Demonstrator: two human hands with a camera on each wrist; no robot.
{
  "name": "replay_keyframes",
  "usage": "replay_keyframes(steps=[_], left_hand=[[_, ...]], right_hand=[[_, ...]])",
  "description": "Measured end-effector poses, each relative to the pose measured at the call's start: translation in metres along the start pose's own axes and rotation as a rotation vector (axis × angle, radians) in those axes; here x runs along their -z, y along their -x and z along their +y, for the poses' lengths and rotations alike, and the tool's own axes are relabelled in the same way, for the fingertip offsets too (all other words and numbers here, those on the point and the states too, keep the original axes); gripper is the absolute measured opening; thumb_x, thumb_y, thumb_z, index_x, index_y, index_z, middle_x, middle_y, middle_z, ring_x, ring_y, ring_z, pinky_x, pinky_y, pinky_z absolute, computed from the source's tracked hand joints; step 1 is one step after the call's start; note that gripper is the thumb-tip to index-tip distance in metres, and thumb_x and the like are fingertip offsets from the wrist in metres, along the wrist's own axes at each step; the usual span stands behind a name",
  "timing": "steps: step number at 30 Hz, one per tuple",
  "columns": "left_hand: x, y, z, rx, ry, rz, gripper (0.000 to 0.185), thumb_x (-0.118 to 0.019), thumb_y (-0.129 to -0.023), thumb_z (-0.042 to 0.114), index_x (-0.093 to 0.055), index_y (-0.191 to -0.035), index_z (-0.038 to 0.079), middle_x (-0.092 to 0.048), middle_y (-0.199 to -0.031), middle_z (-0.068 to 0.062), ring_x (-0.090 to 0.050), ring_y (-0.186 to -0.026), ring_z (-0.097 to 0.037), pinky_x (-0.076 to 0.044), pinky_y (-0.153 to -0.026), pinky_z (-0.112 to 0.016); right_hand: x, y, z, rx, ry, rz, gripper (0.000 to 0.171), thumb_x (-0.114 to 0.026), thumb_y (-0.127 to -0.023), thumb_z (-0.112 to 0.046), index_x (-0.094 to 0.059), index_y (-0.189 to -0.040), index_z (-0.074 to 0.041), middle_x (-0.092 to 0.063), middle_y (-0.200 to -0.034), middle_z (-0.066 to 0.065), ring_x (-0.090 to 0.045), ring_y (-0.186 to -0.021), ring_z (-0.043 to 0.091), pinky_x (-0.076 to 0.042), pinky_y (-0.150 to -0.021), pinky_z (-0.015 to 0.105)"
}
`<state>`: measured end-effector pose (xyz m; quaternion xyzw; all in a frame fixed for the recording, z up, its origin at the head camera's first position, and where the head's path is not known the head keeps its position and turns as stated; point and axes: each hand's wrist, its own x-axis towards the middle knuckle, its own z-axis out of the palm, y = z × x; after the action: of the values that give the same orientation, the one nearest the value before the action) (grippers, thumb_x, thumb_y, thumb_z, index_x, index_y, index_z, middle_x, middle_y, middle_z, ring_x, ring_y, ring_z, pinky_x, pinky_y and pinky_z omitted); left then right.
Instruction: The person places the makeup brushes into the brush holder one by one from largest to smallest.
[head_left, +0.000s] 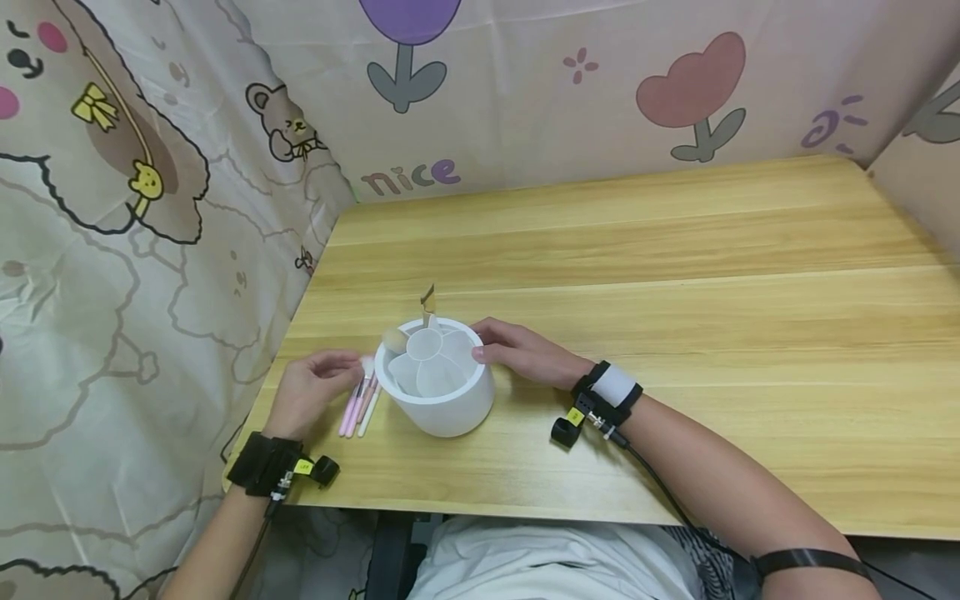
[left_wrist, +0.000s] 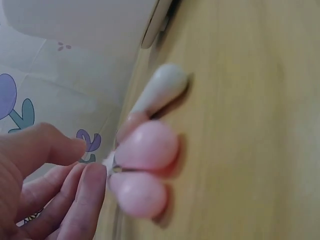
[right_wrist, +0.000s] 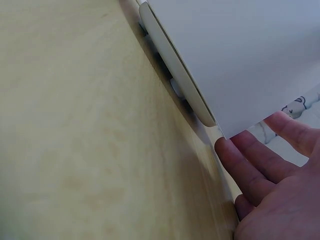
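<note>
"nice" (head_left: 409, 176) printed on curtain (head_left: 150, 208) behind holder (head_left: 442, 400).

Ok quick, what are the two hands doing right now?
Left hand: fingers loosely curled by the pink brushes; a grip cannot be told.
Right hand: open, straight fingers touching the white holder.

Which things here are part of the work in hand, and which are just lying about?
In hand: white round holder, steadied by the right hand; pink and white brushes at the left hand; brushes in the holder.
Lying about: wooden table; cartoon curtain.
</note>
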<state>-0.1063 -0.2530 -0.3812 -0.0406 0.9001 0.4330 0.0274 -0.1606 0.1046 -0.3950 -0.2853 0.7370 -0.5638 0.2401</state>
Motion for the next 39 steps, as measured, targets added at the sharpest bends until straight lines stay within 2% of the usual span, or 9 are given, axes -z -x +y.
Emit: replay_keyframes(steps=[4,11,15,23,39], left_hand=[[0.0034,0.0009,0.0005,0.008,-0.062,0.004,0.039,-0.076,-0.094,0.034,-0.072,-0.126,0.011,-0.076,-0.12,-0.014,-0.072,-0.101,-0.013,-0.057,-0.09,-0.022],[0.005,-0.0013,0.0,-0.01,-0.178,-0.039,0.034,-0.076,-0.094,0.028,-0.073,-0.122,0.009,-0.077,-0.117,-0.014,-0.073,-0.105,-0.027,-0.059,-0.092,-0.034],[0.0048,-0.0043,0.0008,-0.012,-0.217,-0.057,0.031,-0.075,-0.094,0.025,-0.073,-0.121,0.008,-0.077,-0.117,-0.015,-0.073,-0.105,-0.027,-0.059,-0.091,-0.035],[0.0046,-0.0062,0.0037,0.002,-0.226,-0.094,0.035,-0.077,-0.092,0.024,-0.072,-0.123,0.007,-0.077,-0.117,-0.016,-0.075,-0.101,-0.025,-0.061,-0.089,-0.035],[-0.0003,-0.0065,0.0085,-0.034,-0.253,-0.082,0.028,-0.074,-0.093,0.017,-0.075,-0.118,0.003,-0.077,-0.115,-0.019,-0.074,-0.102,-0.029,-0.064,-0.088,-0.041]], right_hand=[[-0.0003,0.0,-0.0005,0.0,-0.003,-0.003,0.043,-0.053,-0.104,-0.04,-0.055,-0.142,-0.022,-0.063,-0.145,0.003,-0.054,-0.14,0.023,-0.037,-0.126,0.053],[0.0001,0.0006,0.0001,-0.008,-0.002,-0.003,0.043,-0.053,-0.104,-0.041,-0.055,-0.142,-0.022,-0.063,-0.144,0.003,-0.054,-0.14,0.023,-0.036,-0.126,0.053],[0.0003,0.0008,0.0003,-0.011,-0.003,-0.002,0.043,-0.053,-0.104,-0.041,-0.055,-0.142,-0.021,-0.063,-0.144,0.004,-0.054,-0.141,0.023,-0.036,-0.126,0.053],[-0.0007,0.0003,-0.0002,-0.013,0.002,0.003,0.042,-0.053,-0.104,-0.04,-0.056,-0.142,-0.022,-0.063,-0.145,0.004,-0.054,-0.142,0.024,-0.036,-0.126,0.054],[-0.0004,0.0018,-0.0018,-0.016,0.004,-0.002,0.043,-0.052,-0.104,-0.041,-0.055,-0.142,-0.022,-0.062,-0.146,0.004,-0.053,-0.143,0.024,-0.035,-0.126,0.055]])
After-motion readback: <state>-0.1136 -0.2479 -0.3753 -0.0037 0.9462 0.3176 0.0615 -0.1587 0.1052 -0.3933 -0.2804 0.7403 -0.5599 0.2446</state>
